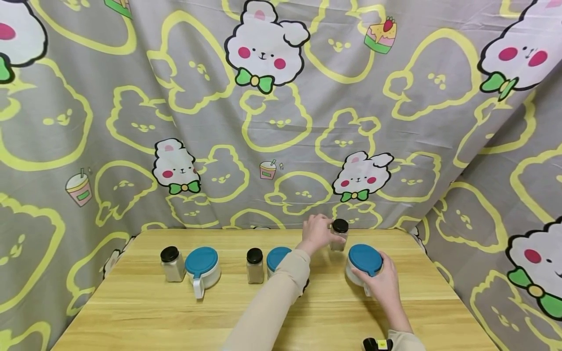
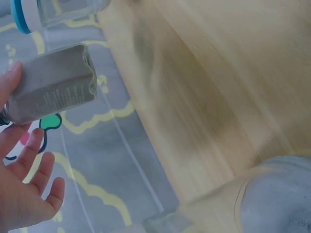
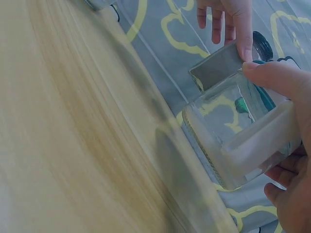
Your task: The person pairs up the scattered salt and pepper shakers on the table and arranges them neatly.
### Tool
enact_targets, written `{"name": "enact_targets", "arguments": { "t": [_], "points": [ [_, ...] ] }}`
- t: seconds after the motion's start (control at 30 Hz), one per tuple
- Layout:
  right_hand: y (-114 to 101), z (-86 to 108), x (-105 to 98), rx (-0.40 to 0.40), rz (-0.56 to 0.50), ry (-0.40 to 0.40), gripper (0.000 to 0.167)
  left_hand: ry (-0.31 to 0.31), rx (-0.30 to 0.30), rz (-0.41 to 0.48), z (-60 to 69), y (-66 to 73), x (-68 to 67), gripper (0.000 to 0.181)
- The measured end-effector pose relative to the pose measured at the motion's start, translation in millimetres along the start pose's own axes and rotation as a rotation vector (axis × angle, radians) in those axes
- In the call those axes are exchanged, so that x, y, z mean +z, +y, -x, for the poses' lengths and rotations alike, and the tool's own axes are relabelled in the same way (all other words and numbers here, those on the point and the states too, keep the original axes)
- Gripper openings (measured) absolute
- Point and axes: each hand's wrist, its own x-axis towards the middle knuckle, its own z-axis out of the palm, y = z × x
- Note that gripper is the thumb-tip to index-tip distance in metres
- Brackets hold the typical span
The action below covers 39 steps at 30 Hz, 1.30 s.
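Observation:
My left hand [image 1: 317, 235] pinches a small square glass jar [image 1: 337, 240] with a black lid near the table's back edge. In the left wrist view, the jar [image 2: 53, 85] has greyish contents, and thumb and forefinger hold it near its lid. My right hand [image 1: 386, 280] grips a clear container [image 1: 353, 274] with a blue lid and white handle, just right of that jar. Seen from the right wrist, the container [image 3: 221, 119] appears held above the tabletop, its thumb-side edge close to the left hand [image 3: 233, 19].
On the wooden table [image 1: 184, 317] at left stand another black-lidded jar [image 1: 174, 267] and a blue-lidded container [image 1: 203, 265]. A similar jar [image 1: 254, 267] is mid-table, beside a container [image 1: 277, 257] partly covered by the left arm. A patterned curtain [image 1: 281, 122] hangs behind.

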Motion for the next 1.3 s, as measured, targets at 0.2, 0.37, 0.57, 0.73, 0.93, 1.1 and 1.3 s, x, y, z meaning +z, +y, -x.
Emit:
{"name": "enact_targets", "arguments": {
  "t": [0.2, 0.37, 0.57, 0.73, 0.93, 1.1, 1.3],
  "points": [
    [3.7, 0.6, 0.5, 0.007, 0.004, 0.005, 0.096, -0.002, 0.015, -0.009, 7.0, -0.3, -4.8, 0.071],
    [4.9, 2.4, -1.0, 0.019, 0.014, 0.004, 0.099, -0.008, 0.023, -0.033, 13.0, 1.6, -5.9, 0.072],
    [3.8, 5.0, -4.1, 0.025, 0.029, -0.007, 0.101, 0.007, 0.037, -0.048, 19.6, 2.3, -6.0, 0.073],
    [5.3, 5.9, -4.5, 0.018, 0.027, -0.005, 0.1, 0.018, 0.041, -0.03, 26.7, 2.9, -7.0, 0.072],
    [8.2, 5.8, -3.9, 0.01, 0.032, -0.003, 0.099, 0.05, 0.059, -0.011, 34.4, 1.5, -4.3, 0.071],
    [8.1, 6.2, -3.7, -0.004, 0.034, 0.004, 0.098, 0.052, 0.065, -0.008, 39.9, 0.5, -1.7, 0.072],
    [6.8, 7.9, -4.1, -0.001, 0.035, 0.001, 0.098, 0.046, 0.064, 0.009, 46.2, 0.9, -0.5, 0.072]
  ]
}}
